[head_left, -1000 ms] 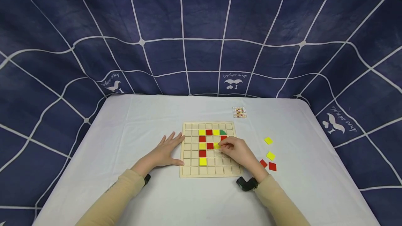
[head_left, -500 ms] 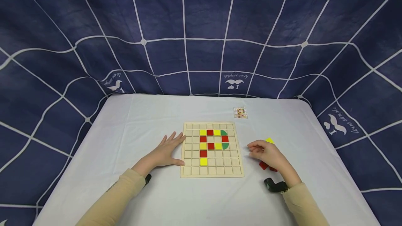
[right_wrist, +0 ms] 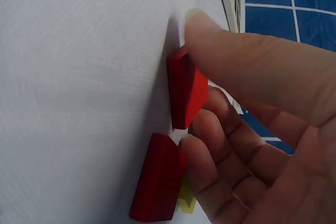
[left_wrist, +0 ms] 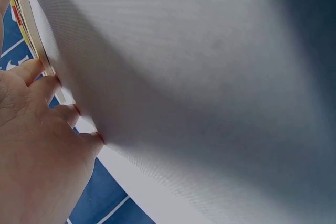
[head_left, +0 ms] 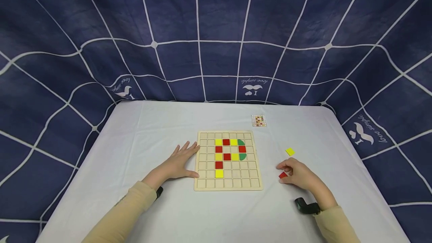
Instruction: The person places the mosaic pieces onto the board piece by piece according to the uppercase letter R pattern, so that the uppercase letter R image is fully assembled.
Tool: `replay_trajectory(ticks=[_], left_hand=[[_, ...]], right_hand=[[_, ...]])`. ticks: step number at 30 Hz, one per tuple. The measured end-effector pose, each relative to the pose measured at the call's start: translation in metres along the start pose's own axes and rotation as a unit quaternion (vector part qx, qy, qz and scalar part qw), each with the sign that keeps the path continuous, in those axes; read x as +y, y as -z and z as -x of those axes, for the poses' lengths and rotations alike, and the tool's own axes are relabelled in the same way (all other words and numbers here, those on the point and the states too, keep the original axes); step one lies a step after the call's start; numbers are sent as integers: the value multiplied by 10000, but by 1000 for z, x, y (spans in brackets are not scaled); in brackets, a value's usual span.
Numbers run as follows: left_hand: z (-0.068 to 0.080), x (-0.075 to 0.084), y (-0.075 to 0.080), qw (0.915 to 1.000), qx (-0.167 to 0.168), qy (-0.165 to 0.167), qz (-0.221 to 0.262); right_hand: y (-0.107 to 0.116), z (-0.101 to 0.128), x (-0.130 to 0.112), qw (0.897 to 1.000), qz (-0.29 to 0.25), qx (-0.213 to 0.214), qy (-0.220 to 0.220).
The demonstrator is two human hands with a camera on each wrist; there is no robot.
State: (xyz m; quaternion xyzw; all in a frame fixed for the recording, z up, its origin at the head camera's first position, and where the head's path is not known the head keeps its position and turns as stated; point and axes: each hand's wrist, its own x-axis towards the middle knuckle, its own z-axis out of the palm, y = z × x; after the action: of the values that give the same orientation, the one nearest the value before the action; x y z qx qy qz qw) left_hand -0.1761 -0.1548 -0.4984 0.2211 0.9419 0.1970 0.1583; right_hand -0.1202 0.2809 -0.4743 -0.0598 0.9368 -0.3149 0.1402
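On the white table lies a square wooden grid board [head_left: 210,185]. Red, yellow and green pieces in its cells form a P shape. My left hand [head_left: 177,163] is spread flat, its fingertips and thumb touching the board's left edge; its fingers [left_wrist: 65,114] are also visible in the left wrist view. Right of the board, my right hand [head_left: 298,174] is bent around a red square tile [head_left: 282,175]. In the right wrist view, the thumb [right_wrist: 252,61] overlaps that tile and curled fingers sit behind it. A second red tile [right_wrist: 159,179] lies beside the fingers.
A yellow tile [head_left: 290,152] lies beyond my right hand. Part of a yellow tile [right_wrist: 186,195] shows behind the second red one. A small printed pattern card [head_left: 258,120] lies past the board's upper right corner. A dark blue curtain [head_left: 219,59] surrounds the table.
My right hand has left the board and moved right to the loose tiles. A green quarter-round piece is now uncovered in the board's grid. My left hand stays at the board's edge.
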Motion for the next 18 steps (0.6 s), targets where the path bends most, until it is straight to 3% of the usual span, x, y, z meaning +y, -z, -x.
replay_trajectory(ticks=[8, 18], left_hand=[[0, 0, -1, 10000, -10, 18, -7], [0, 0, -1, 10000, -3, -16, 21]], right_hand=[[-2, -1, -1, 10000, 74, 41, 45], [-4, -6, -2, 9997, 97, 84, -206]])
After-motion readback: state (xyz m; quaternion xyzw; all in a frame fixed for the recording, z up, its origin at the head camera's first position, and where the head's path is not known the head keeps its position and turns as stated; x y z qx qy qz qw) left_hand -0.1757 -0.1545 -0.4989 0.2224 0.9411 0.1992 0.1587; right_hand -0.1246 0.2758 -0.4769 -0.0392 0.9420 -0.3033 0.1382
